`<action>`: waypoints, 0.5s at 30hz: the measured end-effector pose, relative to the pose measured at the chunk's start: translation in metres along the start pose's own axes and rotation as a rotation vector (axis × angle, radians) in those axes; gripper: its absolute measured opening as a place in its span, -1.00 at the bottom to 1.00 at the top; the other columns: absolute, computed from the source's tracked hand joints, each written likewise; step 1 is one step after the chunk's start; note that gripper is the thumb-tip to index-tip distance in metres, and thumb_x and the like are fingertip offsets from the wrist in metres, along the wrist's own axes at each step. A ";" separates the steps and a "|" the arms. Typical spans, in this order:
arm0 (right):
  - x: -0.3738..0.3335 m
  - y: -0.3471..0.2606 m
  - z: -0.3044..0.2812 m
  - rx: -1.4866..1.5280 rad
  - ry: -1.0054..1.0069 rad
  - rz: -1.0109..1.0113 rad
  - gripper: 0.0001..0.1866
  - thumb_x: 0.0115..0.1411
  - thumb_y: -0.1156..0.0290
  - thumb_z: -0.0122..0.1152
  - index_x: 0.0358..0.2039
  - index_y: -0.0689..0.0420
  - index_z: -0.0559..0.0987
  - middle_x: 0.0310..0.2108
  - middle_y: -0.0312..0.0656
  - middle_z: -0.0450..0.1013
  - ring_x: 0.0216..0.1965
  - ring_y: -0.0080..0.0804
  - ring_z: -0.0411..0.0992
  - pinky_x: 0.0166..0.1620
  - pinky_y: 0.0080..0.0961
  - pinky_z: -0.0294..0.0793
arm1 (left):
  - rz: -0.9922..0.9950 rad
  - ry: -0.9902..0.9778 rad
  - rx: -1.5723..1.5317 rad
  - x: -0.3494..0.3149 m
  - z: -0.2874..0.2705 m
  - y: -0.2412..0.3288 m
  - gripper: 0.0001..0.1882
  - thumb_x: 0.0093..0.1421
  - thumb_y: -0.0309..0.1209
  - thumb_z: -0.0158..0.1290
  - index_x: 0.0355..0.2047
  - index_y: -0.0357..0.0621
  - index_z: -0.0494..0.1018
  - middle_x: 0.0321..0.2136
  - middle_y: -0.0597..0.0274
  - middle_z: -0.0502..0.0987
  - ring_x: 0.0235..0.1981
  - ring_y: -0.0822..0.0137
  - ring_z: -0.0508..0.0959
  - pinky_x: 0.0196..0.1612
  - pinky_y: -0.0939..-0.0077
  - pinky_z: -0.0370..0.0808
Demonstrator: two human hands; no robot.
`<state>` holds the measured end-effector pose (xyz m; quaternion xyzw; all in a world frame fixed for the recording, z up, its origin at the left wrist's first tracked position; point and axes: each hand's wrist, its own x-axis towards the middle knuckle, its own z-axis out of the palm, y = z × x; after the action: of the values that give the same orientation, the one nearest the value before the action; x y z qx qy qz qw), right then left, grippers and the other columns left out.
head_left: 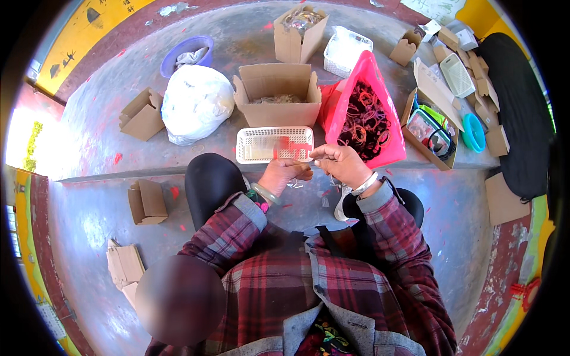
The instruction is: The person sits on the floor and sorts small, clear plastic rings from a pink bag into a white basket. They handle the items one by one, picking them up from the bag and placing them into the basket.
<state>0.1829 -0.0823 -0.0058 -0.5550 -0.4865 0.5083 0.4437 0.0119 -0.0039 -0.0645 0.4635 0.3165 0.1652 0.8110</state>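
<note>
My left hand (286, 175) is closed in a pinch, its fingertips just in front of a white plastic basket (242, 153). Close beside it, my right hand (344, 164) also pinches, with a tiny pale bit at its fingertips. What either hand holds is too small to name. Some thin white strands (295, 184) show just below the left fingers. Inside the basket, at its right side, lies something flat and red (297, 146). A pink bag (390, 133) stands open behind my right hand, full of dark and red cord loops (363, 121).
Behind the basket stands an open cardboard box (279, 115); a stuffed white plastic bag (197, 104) is left of it. A purple basin (189, 46) sits farther back. To the right are a carton of odds and ends (409, 107) and a teal basin (473, 133). A step edge (119, 174) crosses the floor.
</note>
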 end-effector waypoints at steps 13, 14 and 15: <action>0.003 0.011 0.013 -0.523 0.154 -0.101 -0.77 -0.05 0.49 0.17 -0.31 0.21 0.48 -0.60 -0.25 0.41 -0.60 -0.66 0.30 -0.52 -0.64 0.30 | 0.136 -0.032 0.381 0.003 0.001 -0.011 -0.87 0.03 -0.46 0.03 -0.49 -0.27 0.53 -0.55 0.22 0.55 -0.50 0.49 0.50 -0.38 0.66 0.41; 0.003 0.010 0.012 -0.519 0.157 -0.097 -0.80 -0.07 0.45 0.16 -0.37 0.19 0.49 -0.60 -0.18 0.42 -0.59 -0.51 0.35 -0.50 -0.56 0.32 | 0.164 -0.043 0.356 0.005 0.000 -0.015 -0.87 0.03 -0.46 0.03 -0.49 -0.26 0.53 -0.55 0.22 0.55 -0.50 0.50 0.49 -0.38 0.66 0.40; 0.003 0.009 0.012 -0.515 0.160 -0.093 -0.82 -0.08 0.41 0.16 -0.42 0.18 0.49 -0.60 -0.11 0.42 -0.58 -0.37 0.39 -0.49 -0.49 0.35 | 0.176 -0.040 0.399 0.005 -0.001 -0.017 -0.87 0.03 -0.45 0.04 -0.49 -0.26 0.53 -0.55 0.23 0.55 -0.51 0.50 0.49 -0.38 0.66 0.40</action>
<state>0.1718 -0.0810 -0.0159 -0.6649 -0.5881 0.3017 0.3479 0.0147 -0.0089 -0.0813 0.6440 0.2851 0.1603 0.6916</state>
